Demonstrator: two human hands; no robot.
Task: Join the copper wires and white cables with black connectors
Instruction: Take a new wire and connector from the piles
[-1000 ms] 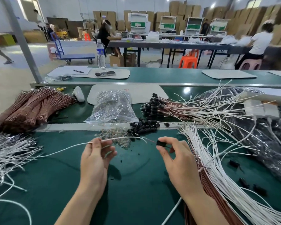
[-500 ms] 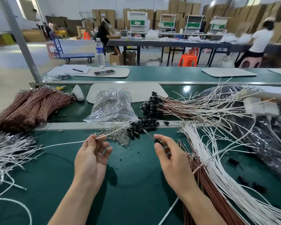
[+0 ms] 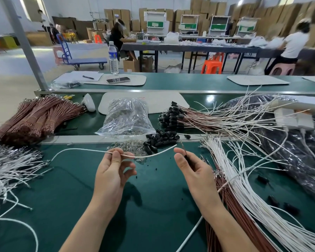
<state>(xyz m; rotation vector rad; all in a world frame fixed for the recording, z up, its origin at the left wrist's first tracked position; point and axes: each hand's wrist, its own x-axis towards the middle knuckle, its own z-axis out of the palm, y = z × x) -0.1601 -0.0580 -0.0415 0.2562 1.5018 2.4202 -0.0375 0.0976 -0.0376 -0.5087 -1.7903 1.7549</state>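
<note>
My left hand (image 3: 111,171) pinches a white cable (image 3: 149,155) between thumb and fingers; the cable's free end points right toward my right hand. My right hand (image 3: 195,171) grips a black connector (image 3: 187,159) with a thin copper wire (image 3: 183,146) sticking up out of it. The cable tip and the connector are apart. Loose black connectors (image 3: 160,140) lie in a heap just beyond my hands. White cables (image 3: 244,188) and copper wires (image 3: 231,206) lie in a pile at the right.
Bundled copper wires (image 3: 35,119) lie at the back left, loose white cables (image 3: 5,166) at the left edge. A clear plastic bag (image 3: 127,117) of small parts stands in the middle. Joined wires with connectors (image 3: 173,115) lie behind. A black bag (image 3: 298,151) fills the right.
My left hand has drawn the white cable rightward, its tip now near my right hand. My right hand turned the connector so the copper wire points up.
</note>
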